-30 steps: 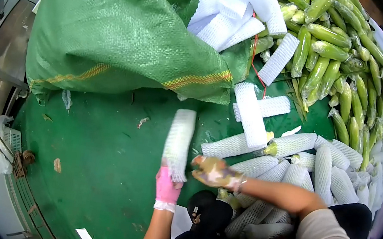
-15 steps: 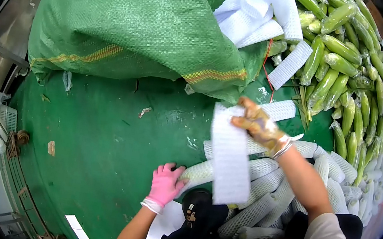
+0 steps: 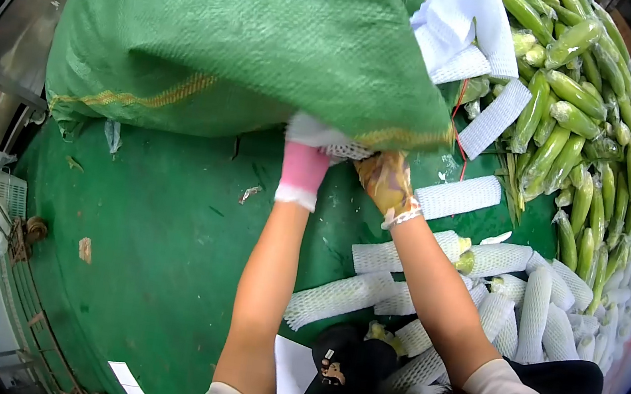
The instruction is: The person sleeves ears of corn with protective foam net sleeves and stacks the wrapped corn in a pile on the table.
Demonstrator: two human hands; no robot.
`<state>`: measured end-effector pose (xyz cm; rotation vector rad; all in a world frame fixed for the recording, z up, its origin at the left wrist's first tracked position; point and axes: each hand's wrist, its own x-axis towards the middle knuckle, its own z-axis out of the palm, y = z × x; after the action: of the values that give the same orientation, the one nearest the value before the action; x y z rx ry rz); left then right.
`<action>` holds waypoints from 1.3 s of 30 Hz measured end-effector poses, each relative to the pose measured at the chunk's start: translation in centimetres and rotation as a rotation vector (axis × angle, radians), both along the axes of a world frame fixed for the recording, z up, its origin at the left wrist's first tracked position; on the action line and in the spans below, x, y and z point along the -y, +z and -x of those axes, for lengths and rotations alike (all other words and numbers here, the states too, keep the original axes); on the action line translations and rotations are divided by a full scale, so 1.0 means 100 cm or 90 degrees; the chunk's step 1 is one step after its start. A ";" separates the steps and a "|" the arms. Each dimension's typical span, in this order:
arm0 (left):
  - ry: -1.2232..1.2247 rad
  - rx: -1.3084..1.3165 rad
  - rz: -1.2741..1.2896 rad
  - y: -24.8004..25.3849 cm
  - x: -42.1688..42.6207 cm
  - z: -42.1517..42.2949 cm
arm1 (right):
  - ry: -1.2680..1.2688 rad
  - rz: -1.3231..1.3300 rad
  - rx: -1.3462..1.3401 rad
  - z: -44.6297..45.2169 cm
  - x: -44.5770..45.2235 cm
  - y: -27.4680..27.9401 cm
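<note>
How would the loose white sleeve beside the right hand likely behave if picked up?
The white sleeve is probably light, given its netted look. It would likely flop, since similar sleeves droop beside the sack. It seems unlikely to roll, lying fairly flat.

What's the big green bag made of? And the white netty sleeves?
The green bag looks like woven plastic, slightly shiny: its fine weave shows. The white sleeves are probably matte plastic foam, judging by their netted pattern, but that's a guess.

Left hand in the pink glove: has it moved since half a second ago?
Yes: judged against the brown scrap, the left hand has moved forward, towards the green sack.
</note>
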<state>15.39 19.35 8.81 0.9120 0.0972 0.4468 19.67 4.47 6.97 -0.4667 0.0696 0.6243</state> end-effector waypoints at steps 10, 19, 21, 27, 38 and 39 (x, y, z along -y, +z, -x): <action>-0.218 -0.273 -0.870 0.018 0.013 0.033 | -0.183 0.681 0.573 0.042 0.016 0.015; -0.121 -0.326 -0.998 0.105 0.102 0.171 | 0.139 0.814 0.744 0.067 0.066 0.145; -0.091 -0.356 -0.916 0.114 0.095 0.149 | 0.004 0.749 0.826 0.050 0.056 0.105; 0.006 -0.352 -0.039 -0.018 0.081 0.130 | 0.030 0.766 0.659 0.042 0.055 0.041; -0.131 -0.486 -0.310 -0.019 0.091 0.115 | 0.055 0.588 0.459 0.043 0.069 0.047; -0.099 -0.589 -0.278 -0.004 0.102 0.102 | 0.111 0.706 0.535 0.040 0.076 0.037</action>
<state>5.17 9.12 8.45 1.4910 0.7897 -0.1405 15.68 -3.12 10.63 -1.7907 -0.4547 0.4704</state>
